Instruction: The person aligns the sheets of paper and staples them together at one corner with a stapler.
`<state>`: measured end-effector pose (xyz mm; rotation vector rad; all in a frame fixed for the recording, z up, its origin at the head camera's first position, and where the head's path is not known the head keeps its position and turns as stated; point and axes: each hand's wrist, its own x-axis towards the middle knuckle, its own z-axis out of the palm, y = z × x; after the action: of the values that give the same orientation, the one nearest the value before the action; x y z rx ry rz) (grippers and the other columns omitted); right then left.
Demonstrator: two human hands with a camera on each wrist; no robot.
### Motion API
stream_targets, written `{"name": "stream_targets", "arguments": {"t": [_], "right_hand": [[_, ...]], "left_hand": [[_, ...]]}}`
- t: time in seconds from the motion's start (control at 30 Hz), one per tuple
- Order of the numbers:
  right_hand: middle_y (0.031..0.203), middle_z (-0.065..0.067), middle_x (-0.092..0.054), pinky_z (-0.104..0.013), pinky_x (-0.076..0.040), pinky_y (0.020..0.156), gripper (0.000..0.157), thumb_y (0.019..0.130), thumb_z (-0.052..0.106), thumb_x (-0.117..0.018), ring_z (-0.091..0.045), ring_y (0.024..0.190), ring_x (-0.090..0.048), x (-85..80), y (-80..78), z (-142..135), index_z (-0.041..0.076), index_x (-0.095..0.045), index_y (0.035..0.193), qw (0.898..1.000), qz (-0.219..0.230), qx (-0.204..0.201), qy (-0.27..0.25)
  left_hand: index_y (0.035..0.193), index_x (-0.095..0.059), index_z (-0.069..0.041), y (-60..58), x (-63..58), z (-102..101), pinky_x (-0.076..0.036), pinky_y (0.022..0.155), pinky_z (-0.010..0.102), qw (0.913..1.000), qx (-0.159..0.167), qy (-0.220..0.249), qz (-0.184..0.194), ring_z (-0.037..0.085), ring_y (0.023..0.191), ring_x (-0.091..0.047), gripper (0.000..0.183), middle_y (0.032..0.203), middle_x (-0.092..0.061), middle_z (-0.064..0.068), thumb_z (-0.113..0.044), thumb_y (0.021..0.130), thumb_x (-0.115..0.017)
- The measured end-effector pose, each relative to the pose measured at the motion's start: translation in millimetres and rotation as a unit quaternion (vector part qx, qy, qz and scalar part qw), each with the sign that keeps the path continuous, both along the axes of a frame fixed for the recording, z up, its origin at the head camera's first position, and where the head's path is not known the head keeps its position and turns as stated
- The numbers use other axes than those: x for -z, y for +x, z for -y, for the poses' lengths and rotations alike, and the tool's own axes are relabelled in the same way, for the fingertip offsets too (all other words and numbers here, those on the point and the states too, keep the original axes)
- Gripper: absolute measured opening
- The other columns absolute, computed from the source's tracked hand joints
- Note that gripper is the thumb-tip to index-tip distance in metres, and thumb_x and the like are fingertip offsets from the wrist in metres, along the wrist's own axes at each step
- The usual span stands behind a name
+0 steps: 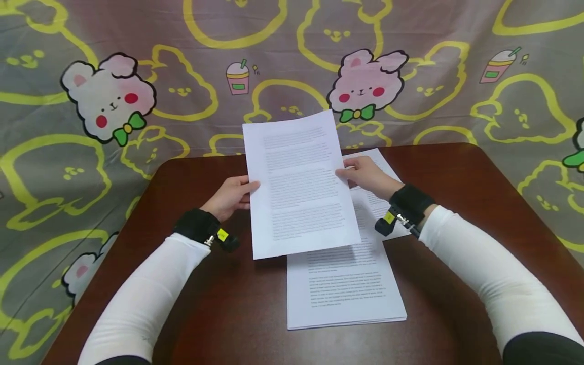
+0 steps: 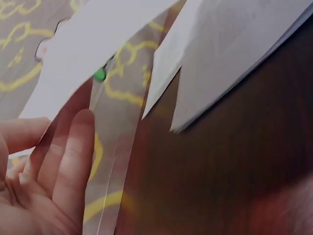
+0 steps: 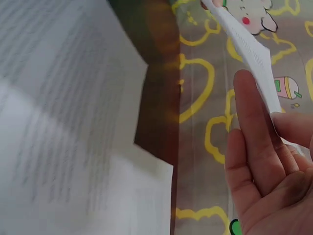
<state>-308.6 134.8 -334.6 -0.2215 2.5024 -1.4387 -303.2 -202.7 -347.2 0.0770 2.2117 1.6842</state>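
A printed sheet of paper (image 1: 301, 187) is held up, tilted toward me, above the table. My left hand (image 1: 233, 195) pinches its left edge, thumb in front and fingers behind. On the opposite edge, my right hand (image 1: 367, 175) pinches it the same way. Both wrist views show the thumb and fingers on either side of the paper: the left hand (image 2: 49, 171) and the right hand (image 3: 274, 171). Under the raised sheet lies a stack of printed pages (image 1: 347, 289), its upper part hidden. Behind the right hand, more printed paper (image 1: 388, 162) lies on the table at an angle.
The dark brown table (image 1: 205, 304) has its far edge close to a patterned cloth backdrop (image 1: 283, 61). Black wrist straps with small cameras (image 1: 230, 242) sit on both wrists, below white sleeves (image 1: 146, 299).
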Motion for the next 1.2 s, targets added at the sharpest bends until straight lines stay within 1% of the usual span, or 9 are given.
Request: {"name": "stream_targets", "arguments": {"t": [0.13, 0.33, 0.47, 0.6, 0.67, 0.77, 0.87, 1.2], "right_hand": [[0.110, -0.013, -0.068, -0.046, -0.046, 0.094, 0.036, 0.098, 0.027, -0.059, -0.028, 0.090, -0.067, 1.1, 14.8, -16.9, 0.003, -0.060, 0.126, 1.000, 0.001, -0.016, 0.022], [0.105, -0.014, -0.069, -0.043, -0.050, 0.086, 0.034, 0.099, 0.024, -0.059, -0.026, 0.083, -0.069, 8.5, 38.2, -38.7, 0.000, -0.061, 0.122, 0.999, 0.010, -0.030, 0.038], [0.107, -0.015, -0.069, -0.040, -0.053, 0.080, 0.036, 0.098, 0.023, -0.059, -0.026, 0.081, -0.069, 13.3, 54.0, -52.0, -0.001, -0.059, 0.125, 0.998, 0.021, -0.044, 0.026], [0.104, -0.015, -0.070, -0.036, -0.055, 0.069, 0.036, 0.097, 0.021, -0.061, -0.026, 0.074, -0.067, 20.0, 66.8, -61.1, -0.004, -0.060, 0.123, 0.998, 0.023, -0.048, 0.018], [0.100, -0.015, -0.070, -0.034, -0.054, 0.064, 0.035, 0.097, 0.020, -0.061, -0.025, 0.069, -0.066, 24.7, 71.7, -63.9, -0.005, -0.060, 0.120, 0.998, 0.021, -0.049, 0.021], [0.095, -0.014, -0.071, -0.032, -0.053, 0.058, 0.032, 0.097, 0.018, -0.062, -0.025, 0.063, -0.063, 32.1, 77.8, -65.5, -0.007, -0.061, 0.117, 0.998, 0.031, -0.054, 0.013], [0.090, -0.012, -0.071, -0.031, -0.051, 0.054, 0.030, 0.096, 0.015, -0.061, -0.024, 0.061, -0.061, 38.8, 82.1, -66.1, -0.008, -0.062, 0.115, 0.997, 0.038, -0.062, 0.013], [0.083, -0.010, -0.071, -0.031, -0.049, 0.053, 0.025, 0.096, 0.014, -0.060, -0.022, 0.061, -0.064, 56.2, 91.7, -63.7, -0.007, -0.065, 0.110, 0.996, 0.055, -0.064, 0.039]], "left_hand": [[0.133, -0.052, 0.004, 9.1, 4.6, -12.7, -0.056, 0.072, 0.031, 0.9998, 0.015, -0.012, -0.002, 0.020, 0.081, -0.070, 0.041, 0.113, -0.066, 0.019, -0.022, 0.101, -0.054], [0.129, -0.056, 0.004, 26.4, 11.5, -31.8, -0.056, 0.068, 0.031, 0.9987, 0.049, -0.013, 0.006, 0.021, 0.076, -0.069, 0.039, 0.105, -0.069, 0.017, -0.022, 0.101, -0.056], [0.127, -0.057, 0.004, 37.9, 13.9, -41.5, -0.057, 0.068, 0.033, 0.9971, 0.075, -0.002, 0.016, 0.024, 0.077, -0.070, 0.037, 0.104, -0.069, 0.018, -0.022, 0.101, -0.055], [0.124, -0.058, 0.006, 46.1, 16.9, -47.5, -0.057, 0.067, 0.034, 0.9945, 0.102, 0.001, 0.025, 0.023, 0.075, -0.070, 0.036, 0.102, -0.070, 0.018, -0.021, 0.102, -0.052], [0.122, -0.059, 0.006, 49.0, 18.9, -49.1, -0.057, 0.065, 0.034, 0.9931, 0.113, -0.003, 0.032, 0.022, 0.072, -0.069, 0.035, 0.101, -0.070, 0.017, -0.021, 0.102, -0.052], [0.121, -0.060, 0.006, 53.2, 22.2, -49.6, -0.057, 0.063, 0.032, 0.9911, 0.126, -0.016, 0.042, 0.021, 0.068, -0.067, 0.033, 0.098, -0.070, 0.016, -0.020, 0.102, -0.053], [0.119, -0.062, 0.005, 56.5, 24.1, -49.6, -0.056, 0.062, 0.032, 0.9895, 0.132, -0.029, 0.053, 0.021, 0.066, -0.066, 0.031, 0.096, -0.070, 0.015, -0.019, 0.101, -0.054], [0.110, -0.065, 0.005, 57.9, 33.0, -50.3, -0.054, 0.055, 0.028, 0.9799, 0.171, -0.065, 0.079, 0.024, 0.068, -0.070, 0.029, 0.086, -0.071, 0.014, -0.020, 0.100, -0.056]]}}
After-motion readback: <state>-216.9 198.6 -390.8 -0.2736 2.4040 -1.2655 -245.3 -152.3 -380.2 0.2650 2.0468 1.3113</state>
